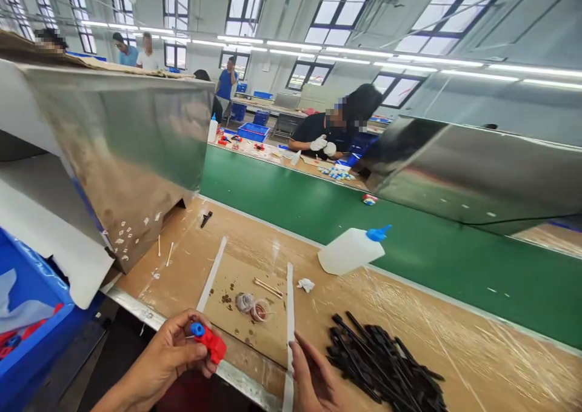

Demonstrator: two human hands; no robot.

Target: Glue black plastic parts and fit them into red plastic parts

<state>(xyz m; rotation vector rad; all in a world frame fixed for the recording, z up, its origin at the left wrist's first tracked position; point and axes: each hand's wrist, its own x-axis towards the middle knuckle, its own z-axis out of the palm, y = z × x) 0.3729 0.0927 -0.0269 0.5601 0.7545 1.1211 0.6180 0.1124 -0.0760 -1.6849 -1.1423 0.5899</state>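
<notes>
My left hand (175,354) is closed around a small red plastic part (214,344) with a blue round end (197,329), held over the table's front edge. My right hand (318,378) holds nothing; its fingers are stretched out, a little apart from the thumb, beside a white tape strip (290,315). Between the hands lies a stained cardboard sheet (227,272). On it sit a small clear cup (260,311) with reddish-brown contents, another small translucent piece (244,303) and cotton swabs (268,287). Right of my right hand is a pile of black plastic parts (386,363).
A white bottle with a blue cap (352,251) lies by the green belt (273,188). A crumpled tissue (306,285) and a black piece (206,219) rest on the table. Metal housings (150,127) flank the belt. A blue bin (36,339) stands left; a gloved person works opposite.
</notes>
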